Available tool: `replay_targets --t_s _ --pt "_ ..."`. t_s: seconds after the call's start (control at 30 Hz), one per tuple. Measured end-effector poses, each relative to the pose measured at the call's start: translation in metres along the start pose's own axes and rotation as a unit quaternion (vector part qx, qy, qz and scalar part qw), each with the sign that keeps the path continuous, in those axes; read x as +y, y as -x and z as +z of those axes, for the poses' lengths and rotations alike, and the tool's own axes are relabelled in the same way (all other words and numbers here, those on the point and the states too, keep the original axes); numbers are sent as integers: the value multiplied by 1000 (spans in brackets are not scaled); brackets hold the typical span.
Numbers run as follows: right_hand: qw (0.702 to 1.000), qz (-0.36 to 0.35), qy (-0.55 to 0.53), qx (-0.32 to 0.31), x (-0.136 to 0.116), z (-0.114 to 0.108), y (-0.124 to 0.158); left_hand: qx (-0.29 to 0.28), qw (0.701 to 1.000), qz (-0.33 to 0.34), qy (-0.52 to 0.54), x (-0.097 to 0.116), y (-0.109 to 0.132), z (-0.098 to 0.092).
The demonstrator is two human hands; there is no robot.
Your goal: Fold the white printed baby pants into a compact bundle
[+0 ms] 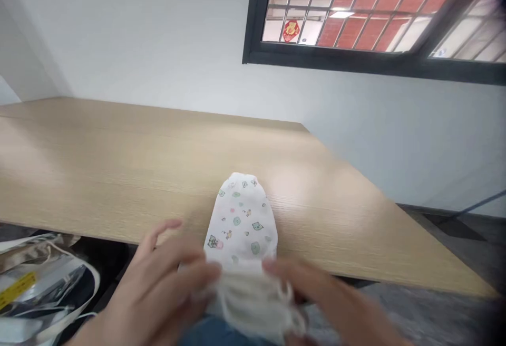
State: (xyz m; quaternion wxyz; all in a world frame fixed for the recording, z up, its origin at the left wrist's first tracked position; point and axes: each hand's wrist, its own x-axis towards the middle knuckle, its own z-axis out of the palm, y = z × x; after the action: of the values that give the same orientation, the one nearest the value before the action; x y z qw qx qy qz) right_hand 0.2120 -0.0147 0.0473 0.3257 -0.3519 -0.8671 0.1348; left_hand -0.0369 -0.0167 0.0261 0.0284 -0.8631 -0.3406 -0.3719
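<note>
A white cloth piece [243, 219] printed with small green and pink figures lies on the wooden table, its rounded end pointing away from me. Its near end reaches the table's front edge, where both my hands are. My left hand [158, 282] pinches the cloth's near left side, with one finger raised. On the near right side, the fingers of my right hand [320, 288] close on the cloth. Whitish cords or gathered fabric [256, 304] hang blurred between my hands; their exact shape is unclear.
The light wooden table [118, 161] runs along a pale wall and narrows to a corner at the right. A bag [43, 288] with white straps and plastic-wrapped items sits below the table's edge at the left. A barred window [343, 13] is at the upper right.
</note>
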Motion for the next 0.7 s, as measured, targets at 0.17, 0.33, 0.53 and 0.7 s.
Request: replay_targets --t_s 0.17,0.33,0.53,0.7 --pt "993 86 -31 74 67 -3 -72 -87 985 -141 37 -60 -97 33" --pt "968 236 -81 26 149 15 -119 -162 966 -199 37 -125 -136 88" --pt "990 10 62 128 121 11 -91 -132 974 -169 73 -104 -99 94" --pt "986 -115 109 -46 61 46 -37 -306 924 32 227 -71 -78 90"
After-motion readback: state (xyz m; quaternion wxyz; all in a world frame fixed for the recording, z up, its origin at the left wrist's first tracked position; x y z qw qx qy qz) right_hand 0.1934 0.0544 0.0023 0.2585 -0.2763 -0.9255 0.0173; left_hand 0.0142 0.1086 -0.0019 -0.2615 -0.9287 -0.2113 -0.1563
